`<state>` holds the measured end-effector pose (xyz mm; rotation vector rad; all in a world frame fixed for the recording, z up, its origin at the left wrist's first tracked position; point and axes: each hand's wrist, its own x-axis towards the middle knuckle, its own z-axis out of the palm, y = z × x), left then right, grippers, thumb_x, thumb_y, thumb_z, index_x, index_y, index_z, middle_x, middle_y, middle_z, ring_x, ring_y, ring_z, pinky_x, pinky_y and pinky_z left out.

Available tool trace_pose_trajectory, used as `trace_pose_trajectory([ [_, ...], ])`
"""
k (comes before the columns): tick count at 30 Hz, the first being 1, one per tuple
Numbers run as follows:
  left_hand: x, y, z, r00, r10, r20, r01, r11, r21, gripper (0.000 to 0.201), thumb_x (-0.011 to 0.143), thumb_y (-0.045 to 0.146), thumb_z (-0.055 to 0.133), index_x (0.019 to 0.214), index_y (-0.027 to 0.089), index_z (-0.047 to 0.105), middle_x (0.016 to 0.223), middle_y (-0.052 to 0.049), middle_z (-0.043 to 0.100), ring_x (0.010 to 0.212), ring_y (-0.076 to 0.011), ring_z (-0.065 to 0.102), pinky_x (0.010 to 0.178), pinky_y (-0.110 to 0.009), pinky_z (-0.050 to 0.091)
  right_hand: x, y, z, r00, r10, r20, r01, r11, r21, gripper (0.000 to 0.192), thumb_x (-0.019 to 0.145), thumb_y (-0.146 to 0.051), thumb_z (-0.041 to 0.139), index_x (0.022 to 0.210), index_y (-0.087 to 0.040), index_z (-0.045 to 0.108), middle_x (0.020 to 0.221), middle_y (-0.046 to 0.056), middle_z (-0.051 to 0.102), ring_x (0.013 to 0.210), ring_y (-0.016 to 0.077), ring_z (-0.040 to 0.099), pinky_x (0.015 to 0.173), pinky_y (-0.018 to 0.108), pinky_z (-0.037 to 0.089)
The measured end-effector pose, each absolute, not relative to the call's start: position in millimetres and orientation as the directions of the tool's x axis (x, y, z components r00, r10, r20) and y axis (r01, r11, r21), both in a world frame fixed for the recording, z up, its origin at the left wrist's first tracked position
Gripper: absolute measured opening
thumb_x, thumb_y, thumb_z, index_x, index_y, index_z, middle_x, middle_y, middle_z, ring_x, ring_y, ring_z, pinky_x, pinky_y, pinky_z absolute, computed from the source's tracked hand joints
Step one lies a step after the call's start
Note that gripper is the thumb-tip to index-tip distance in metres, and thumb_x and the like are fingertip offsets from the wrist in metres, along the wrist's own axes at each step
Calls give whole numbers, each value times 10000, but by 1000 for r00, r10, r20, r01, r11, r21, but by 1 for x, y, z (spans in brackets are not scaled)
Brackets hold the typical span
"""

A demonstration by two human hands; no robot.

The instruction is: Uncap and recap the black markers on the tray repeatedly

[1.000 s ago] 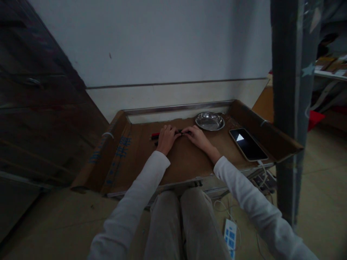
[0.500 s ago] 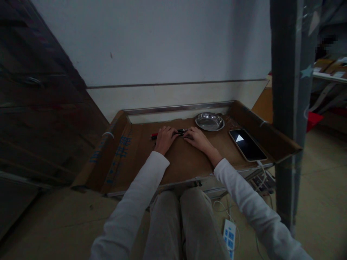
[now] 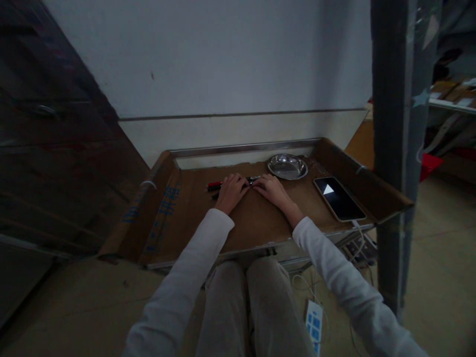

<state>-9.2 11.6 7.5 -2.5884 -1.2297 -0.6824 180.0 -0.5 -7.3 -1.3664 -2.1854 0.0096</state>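
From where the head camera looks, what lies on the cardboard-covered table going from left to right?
Pens → left hand → right hand → metal dish, farther back → phone with its screen lit.

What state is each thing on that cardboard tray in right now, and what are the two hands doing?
left hand: palm down on the pens, fingers curled.
right hand: palm down beside it, fingertips at the pens.
pens: lying flat, red and dark ends showing.
metal dish: upright, looks empty.
phone: face up, screen lit, cable plugged in.
cardboard tray: lying flat, side flaps raised.
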Motion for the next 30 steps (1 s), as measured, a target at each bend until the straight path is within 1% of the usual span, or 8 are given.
trace_pose_trajectory([
  [3,-9,12,7,526,689,498,789,-614,16,125,862,292,540,923,198,596,990,-79,547,931,-242,483,810,-366,363,181,-2,-6,-291,844,452,856,440,-271,157,860,-254,563,967,-204,665,954,71,624,905,209,539,813,334,382],
  [8,-10,10,8,483,717,503,807,-587,61,149,846,253,555,979,187,569,1015,-87,530,953,-249,476,821,-368,366,182,-6,-5,-236,851,469,890,383,-246,152,857,-260,562,970,-203,647,952,73,605,915,226,541,813,345,377],
  [13,-11,6,10,444,738,508,809,-574,126,141,855,254,532,978,195,565,1024,-86,525,966,-249,472,836,-375,364,185,-6,-5,-203,844,497,897,364,-253,222,856,-269,560,1059,-198,614,1001,90,577,975,242,533,823,353,387],
  [17,-19,4,13,348,764,544,850,-502,161,152,874,261,483,977,195,573,1028,-91,521,965,-246,473,841,-371,365,187,-5,-8,-186,851,491,904,344,-253,206,865,-280,544,1041,-210,627,997,94,576,981,246,534,835,367,389],
  [20,-29,1,14,299,793,530,883,-441,162,167,872,289,475,960,192,579,1027,-100,527,968,-252,476,845,-378,363,187,-6,-9,-166,852,496,910,326,-254,201,868,-281,539,1031,-202,625,1001,96,579,985,250,537,826,366,391],
  [23,-38,-1,14,320,821,472,890,-431,146,179,847,329,506,946,196,573,996,-92,554,966,-254,484,858,-389,355,184,-7,-8,-152,846,512,903,329,-275,205,874,-277,524,1039,-196,615,1000,92,582,985,247,540,813,355,389],
  [26,-43,-2,14,352,838,418,887,-441,136,182,827,328,522,947,197,561,991,-85,579,963,-252,494,865,-397,351,182,-9,-5,-144,838,527,884,348,-311,212,895,-259,479,1051,-197,609,995,83,582,974,228,539,812,339,384],
  [30,-44,0,13,377,838,394,874,-463,149,143,838,309,499,897,195,562,978,-80,582,957,-243,513,866,-389,366,180,-12,-1,-207,839,504,866,397,-304,231,908,-228,435,1037,-199,624,988,82,576,963,210,529,825,328,376],
])
